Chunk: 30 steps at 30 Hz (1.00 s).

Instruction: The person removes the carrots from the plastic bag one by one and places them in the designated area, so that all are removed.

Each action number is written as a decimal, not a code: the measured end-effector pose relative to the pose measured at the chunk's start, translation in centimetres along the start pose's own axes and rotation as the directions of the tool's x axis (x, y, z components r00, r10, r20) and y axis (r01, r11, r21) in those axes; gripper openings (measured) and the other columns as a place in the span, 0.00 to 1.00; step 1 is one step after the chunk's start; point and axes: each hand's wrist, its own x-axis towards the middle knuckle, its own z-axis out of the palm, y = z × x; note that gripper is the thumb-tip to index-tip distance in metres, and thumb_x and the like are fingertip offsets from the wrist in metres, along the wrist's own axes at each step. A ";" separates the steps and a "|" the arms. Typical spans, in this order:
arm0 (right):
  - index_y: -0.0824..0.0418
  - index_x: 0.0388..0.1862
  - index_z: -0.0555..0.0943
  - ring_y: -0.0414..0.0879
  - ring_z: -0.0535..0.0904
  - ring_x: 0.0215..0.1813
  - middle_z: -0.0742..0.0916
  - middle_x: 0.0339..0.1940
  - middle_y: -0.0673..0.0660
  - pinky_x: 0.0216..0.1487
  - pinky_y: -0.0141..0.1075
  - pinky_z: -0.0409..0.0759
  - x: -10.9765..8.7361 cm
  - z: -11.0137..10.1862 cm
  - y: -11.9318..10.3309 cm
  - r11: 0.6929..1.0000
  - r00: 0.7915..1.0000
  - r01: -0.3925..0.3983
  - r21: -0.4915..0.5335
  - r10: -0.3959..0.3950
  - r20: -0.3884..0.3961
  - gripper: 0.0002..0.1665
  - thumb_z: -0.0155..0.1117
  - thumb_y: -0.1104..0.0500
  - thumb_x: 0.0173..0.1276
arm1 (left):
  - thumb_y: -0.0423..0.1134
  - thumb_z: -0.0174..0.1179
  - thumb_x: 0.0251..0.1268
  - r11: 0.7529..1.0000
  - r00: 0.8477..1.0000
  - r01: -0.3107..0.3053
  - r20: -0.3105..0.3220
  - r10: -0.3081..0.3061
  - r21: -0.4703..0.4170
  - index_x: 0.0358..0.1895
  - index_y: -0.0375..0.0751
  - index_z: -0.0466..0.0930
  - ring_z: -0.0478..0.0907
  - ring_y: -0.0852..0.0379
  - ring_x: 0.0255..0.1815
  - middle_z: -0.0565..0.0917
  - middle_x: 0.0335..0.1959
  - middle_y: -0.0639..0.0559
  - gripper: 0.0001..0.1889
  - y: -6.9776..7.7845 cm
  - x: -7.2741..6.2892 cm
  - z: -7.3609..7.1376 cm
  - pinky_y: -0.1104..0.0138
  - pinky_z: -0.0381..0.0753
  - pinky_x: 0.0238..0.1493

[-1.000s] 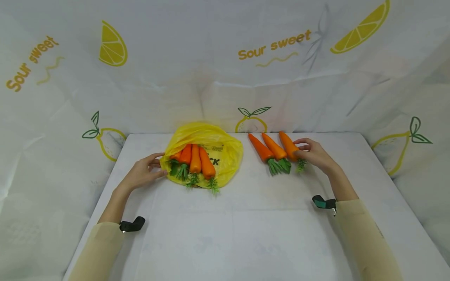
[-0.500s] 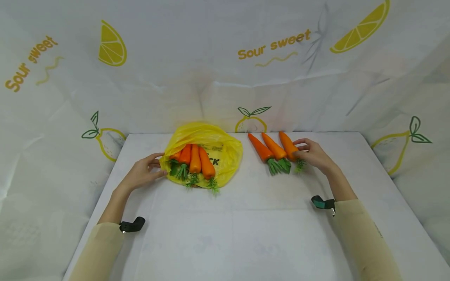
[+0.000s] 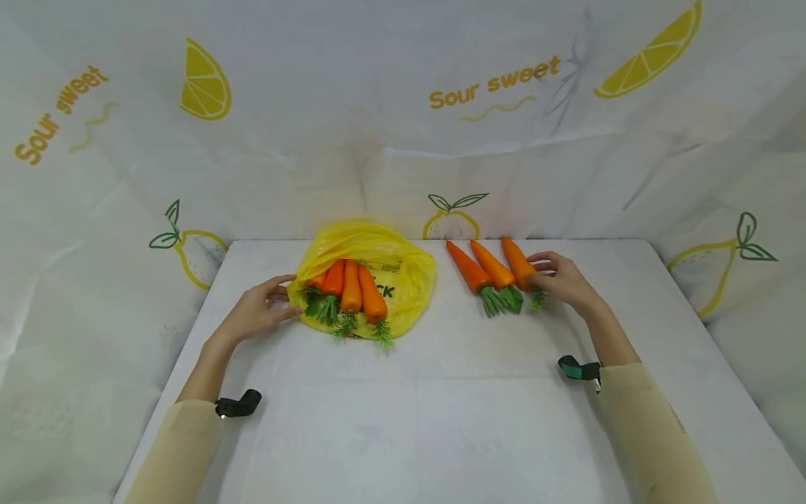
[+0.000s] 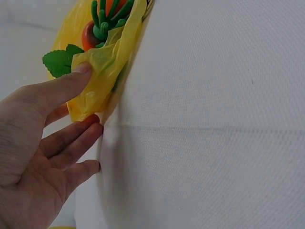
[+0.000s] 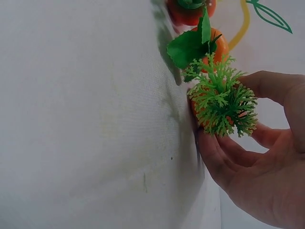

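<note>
A yellow plastic bag (image 3: 412,280) lies on its side with its mouth toward me. Several orange carrots (image 3: 351,287) with green tops sit in the mouth. At the bag's left edge, my left hand (image 3: 252,313) pinches the plastic; in the left wrist view the thumb is over the rim and the fingers (image 4: 78,143) are beneath. To the right of the bag, a row of three carrots lies on the table, tips pointing away. My right hand (image 3: 564,280) holds the rightmost carrot (image 3: 516,262) between thumb and fingers; its feathery top (image 5: 221,98) faces the right wrist camera.
The other two loose carrots, the left one (image 3: 466,266) and the middle one (image 3: 491,263), lie close beside the held one. A white-covered table (image 3: 403,420) reaches back to a white sheet (image 3: 352,126) printed with lemons.
</note>
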 end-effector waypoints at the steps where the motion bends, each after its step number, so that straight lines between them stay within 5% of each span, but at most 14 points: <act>1: 0.68 0.81 0.64 0.74 0.67 0.81 0.70 0.81 0.78 0.82 0.69 0.69 0.0 0.0 0.0 1.000 1.000 0.001 0.002 -0.001 -0.003 0.36 0.59 0.50 0.86 | 0.45 0.73 0.73 1.000 1.000 -0.001 0.000 0.001 -0.001 0.81 0.38 0.68 0.85 0.33 0.65 0.87 0.63 0.31 0.39 0.0 0.0 0.0 0.34 0.75 0.76; 30: 0.70 0.80 0.67 0.74 0.76 0.74 0.75 0.78 0.76 0.77 0.68 0.76 -1.1 -0.8 -1.6 0.997 0.990 0.082 0.007 -0.081 -0.118 0.35 0.59 0.49 0.86 | 0.46 0.73 0.72 1.000 1.000 -0.004 -0.002 0.004 -0.003 0.81 0.39 0.69 0.86 0.34 0.65 0.87 0.63 0.32 0.39 -0.4 0.1 0.0 0.35 0.76 0.75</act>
